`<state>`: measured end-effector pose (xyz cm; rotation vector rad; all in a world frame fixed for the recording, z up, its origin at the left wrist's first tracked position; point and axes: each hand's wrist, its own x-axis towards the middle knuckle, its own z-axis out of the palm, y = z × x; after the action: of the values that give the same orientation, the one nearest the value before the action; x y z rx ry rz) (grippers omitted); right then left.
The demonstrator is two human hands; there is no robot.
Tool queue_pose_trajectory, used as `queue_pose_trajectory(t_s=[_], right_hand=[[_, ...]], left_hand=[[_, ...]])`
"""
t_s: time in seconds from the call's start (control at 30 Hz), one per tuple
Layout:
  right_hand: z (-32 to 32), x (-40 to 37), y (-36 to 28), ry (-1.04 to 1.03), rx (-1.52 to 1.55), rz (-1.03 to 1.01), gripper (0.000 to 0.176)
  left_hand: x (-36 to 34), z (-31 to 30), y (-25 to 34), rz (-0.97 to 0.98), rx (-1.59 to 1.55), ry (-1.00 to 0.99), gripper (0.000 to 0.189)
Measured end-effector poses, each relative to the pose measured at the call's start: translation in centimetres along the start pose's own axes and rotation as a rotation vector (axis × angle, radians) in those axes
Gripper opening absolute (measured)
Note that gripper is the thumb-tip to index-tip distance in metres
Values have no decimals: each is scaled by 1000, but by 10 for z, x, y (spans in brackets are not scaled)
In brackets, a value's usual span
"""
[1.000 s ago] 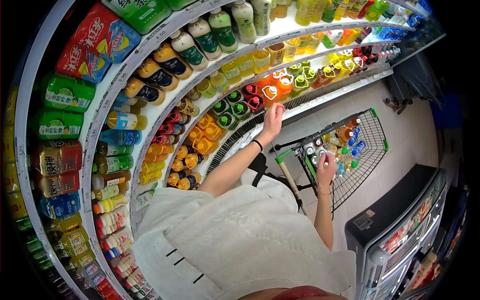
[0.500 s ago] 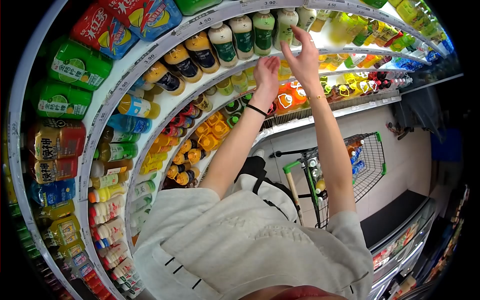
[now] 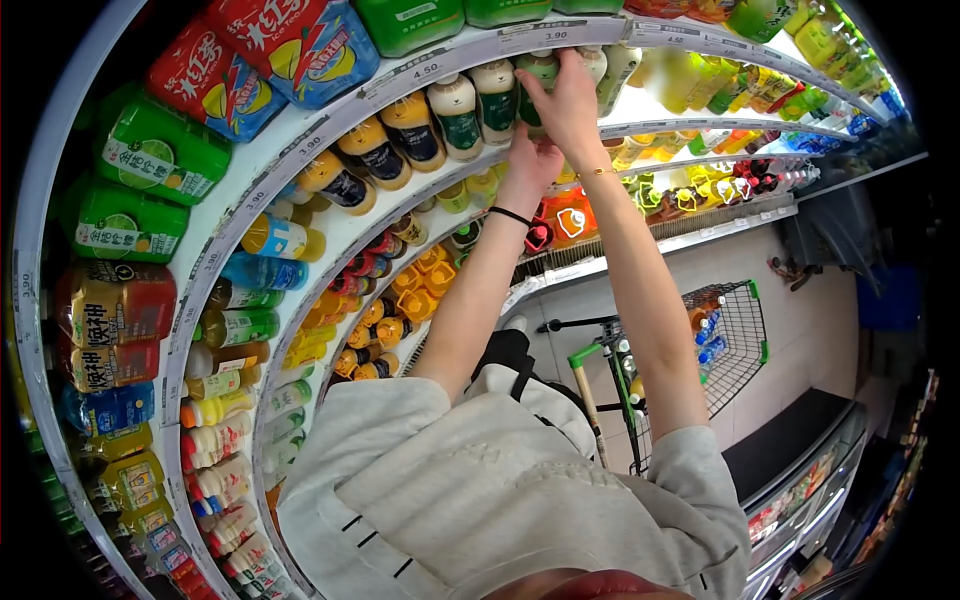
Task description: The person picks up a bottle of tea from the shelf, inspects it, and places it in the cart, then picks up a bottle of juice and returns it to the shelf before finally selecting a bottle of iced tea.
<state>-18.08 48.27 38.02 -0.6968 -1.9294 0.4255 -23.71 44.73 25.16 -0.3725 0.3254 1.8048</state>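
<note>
On the upper middle shelf, a light green bottle with a dark green label (image 3: 541, 68) stands in a row of similar bottles. My right hand (image 3: 572, 105), with a thin gold bracelet at its wrist, is closed round this bottle from the right, thumb on its front. Below it, my left hand (image 3: 534, 163) has its fingers curled at the lower end of the same bottle. A black band (image 3: 511, 215) circles the left wrist. White bottles with green labels (image 3: 496, 100) stand close on the left. Pale bottles (image 3: 619, 75) stand right of my right hand. My fingers partly hide the bottle.
Curved shelves with price strips (image 3: 420, 69) carry many drinks. Packs of red-and-blue drinks (image 3: 293, 50) stand higher up. A wire shopping cart (image 3: 745, 345) with green corners, holding several bottles, stands on the tiled floor to the right. Behind it is a dark-topped case (image 3: 790, 430).
My right hand has come down and left and closed on the green bottle. My left hand has shifted slightly, its fingers now curled at the bottle's lower end. The view has tilted slightly.
</note>
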Motion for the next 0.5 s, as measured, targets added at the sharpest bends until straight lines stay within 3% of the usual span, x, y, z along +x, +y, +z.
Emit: queue_pose_trajectory(t_s=[0.1,0.23,0.33,0.5], right_hand=[[-6,-3,1,11,8,37,49],[-17,-16,-2,24,68,45,46],[-24,-25,-4,66,87,59,43],[-53,-41,4,109,280,167,33]], left_hand=[[8,-9,4,-15,-69,-103,33],[1,-8,7,-41,-24,-72,33],[-18,4,-1,20,49,15,36],[-35,4,-7,-108,48,-99,50]])
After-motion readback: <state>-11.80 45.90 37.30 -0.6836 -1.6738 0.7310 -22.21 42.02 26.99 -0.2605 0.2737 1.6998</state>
